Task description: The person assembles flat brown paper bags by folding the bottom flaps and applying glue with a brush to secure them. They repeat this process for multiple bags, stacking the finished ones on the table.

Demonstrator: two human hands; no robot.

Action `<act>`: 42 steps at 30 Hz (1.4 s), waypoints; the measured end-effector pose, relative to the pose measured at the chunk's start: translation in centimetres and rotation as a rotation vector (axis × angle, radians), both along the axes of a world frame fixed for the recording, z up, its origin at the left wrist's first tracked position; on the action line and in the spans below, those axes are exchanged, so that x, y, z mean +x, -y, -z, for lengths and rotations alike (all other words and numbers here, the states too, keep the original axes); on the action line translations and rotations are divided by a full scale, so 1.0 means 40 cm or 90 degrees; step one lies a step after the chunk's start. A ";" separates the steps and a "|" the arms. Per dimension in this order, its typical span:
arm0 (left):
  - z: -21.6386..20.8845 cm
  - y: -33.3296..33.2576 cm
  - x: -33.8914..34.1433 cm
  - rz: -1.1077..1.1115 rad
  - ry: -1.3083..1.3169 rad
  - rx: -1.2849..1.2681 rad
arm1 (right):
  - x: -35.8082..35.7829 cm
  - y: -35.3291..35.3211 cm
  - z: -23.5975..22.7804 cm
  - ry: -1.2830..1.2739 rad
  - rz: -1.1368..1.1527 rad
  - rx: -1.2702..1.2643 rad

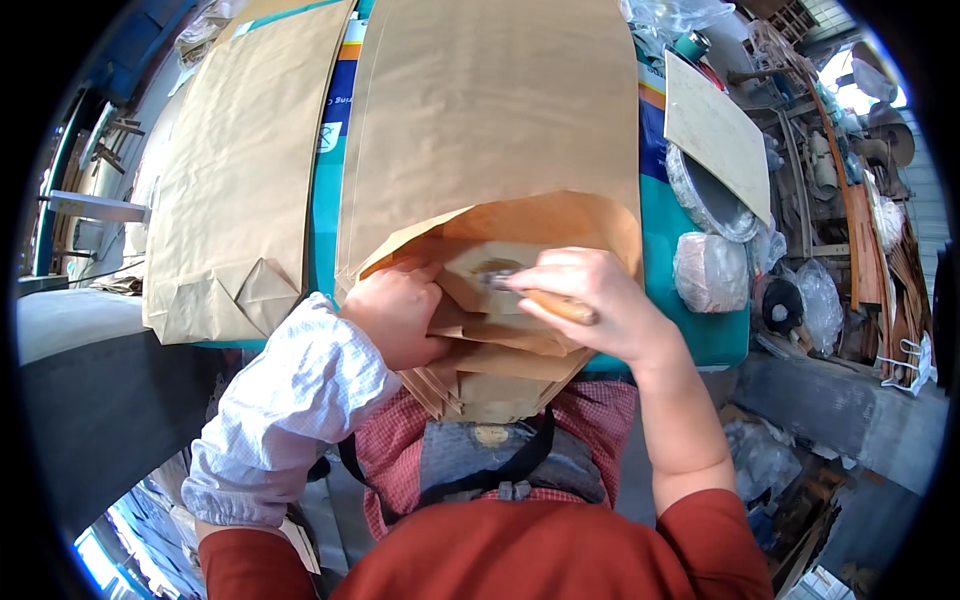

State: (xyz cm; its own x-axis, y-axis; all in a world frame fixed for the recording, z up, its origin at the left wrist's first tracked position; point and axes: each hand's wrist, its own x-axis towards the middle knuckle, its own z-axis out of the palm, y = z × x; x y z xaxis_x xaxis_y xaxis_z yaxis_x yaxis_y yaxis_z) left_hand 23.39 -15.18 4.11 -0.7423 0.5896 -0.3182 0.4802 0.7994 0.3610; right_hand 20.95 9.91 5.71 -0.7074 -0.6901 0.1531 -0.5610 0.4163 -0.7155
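A large brown paper bag lies on top of a stack of similar bags, its near end spread into an opened fold. At the left of that fold, my left hand is closed on the paper, with some fingertips hidden by it. My right hand grips a brush by its wooden handle. The dark bristles touch or hover just over the paper inside the fold; I cannot tell which. Below the fold, layered ends of the stacked bags stick out over the near edge toward my lap.
Another pile of brown paper bags lies to the left on the teal-covered table. To the right are a pale flat board over a round grey container, a plastic-wrapped bundle and a green-lidded container. Wood scraps crowd the far right.
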 end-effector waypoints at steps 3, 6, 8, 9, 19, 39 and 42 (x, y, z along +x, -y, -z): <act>0.011 0.002 0.002 -0.070 0.046 0.057 | 0.025 -0.067 -0.026 0.065 0.177 -0.011; 0.016 -0.022 -0.024 -0.201 0.105 0.067 | 0.092 -0.104 -0.040 0.093 0.429 -0.292; 0.034 -0.036 -0.034 -0.254 0.085 0.063 | 0.127 -0.081 -0.044 0.025 0.458 -0.361; 0.062 -0.038 -0.035 -0.256 0.053 0.063 | 0.132 -0.054 -0.033 0.070 0.415 -0.343; 0.102 -0.045 -0.129 -0.338 0.072 0.073 | 0.095 0.142 0.095 0.247 0.404 -0.331; 0.069 -0.153 -0.062 -0.104 -0.175 -0.159 | -0.005 -0.066 0.253 0.309 0.576 -0.919; 0.066 -0.149 -0.047 -0.060 -0.195 -0.168 | 0.007 0.032 0.294 0.629 0.356 -1.170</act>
